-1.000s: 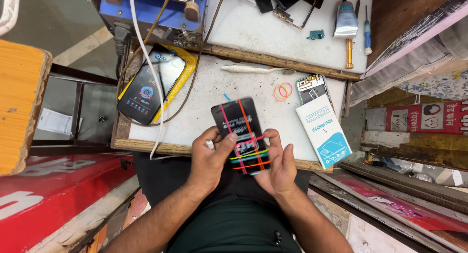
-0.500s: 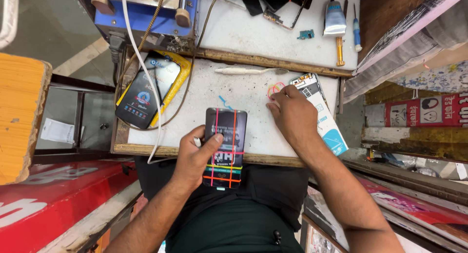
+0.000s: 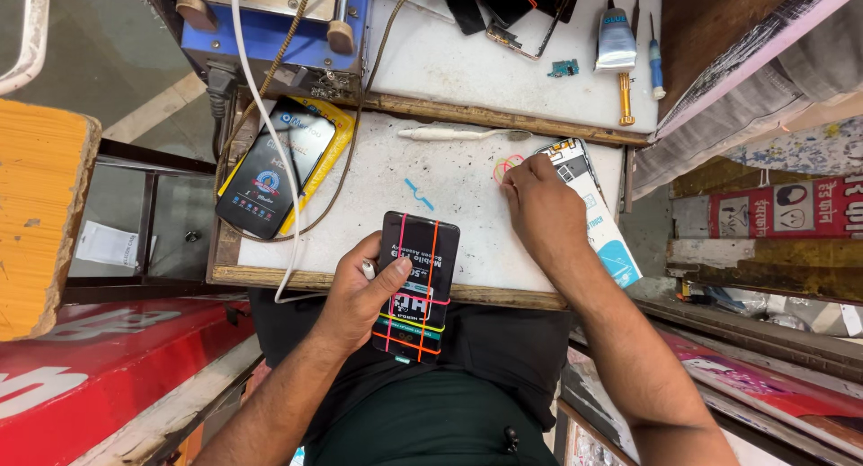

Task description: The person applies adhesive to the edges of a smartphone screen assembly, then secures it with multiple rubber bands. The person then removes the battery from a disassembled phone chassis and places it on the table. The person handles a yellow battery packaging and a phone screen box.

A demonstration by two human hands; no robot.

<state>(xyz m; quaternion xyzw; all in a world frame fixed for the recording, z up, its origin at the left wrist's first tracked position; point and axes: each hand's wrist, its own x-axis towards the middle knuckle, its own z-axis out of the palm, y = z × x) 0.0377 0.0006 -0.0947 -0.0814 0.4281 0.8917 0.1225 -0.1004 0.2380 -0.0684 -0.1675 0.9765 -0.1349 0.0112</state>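
While left hand [image 3: 360,291] grips, black box [image 3: 415,282], orange/yellow/pink bands.

A flat black phone-screen box [image 3: 415,284], bound with crossed red, orange and yellow rubber bands, lies lengthwise over the white worktop's near edge. Loose pink and yellow rubber bands [image 3: 505,167] lie farther back.

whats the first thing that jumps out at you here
The black phone-sized box bound with bright rubber bands, held by the left hand at the near edge of the white worktop. Next, the right hand touching loose coloured rubber bands farther back, beside a white and blue packet.
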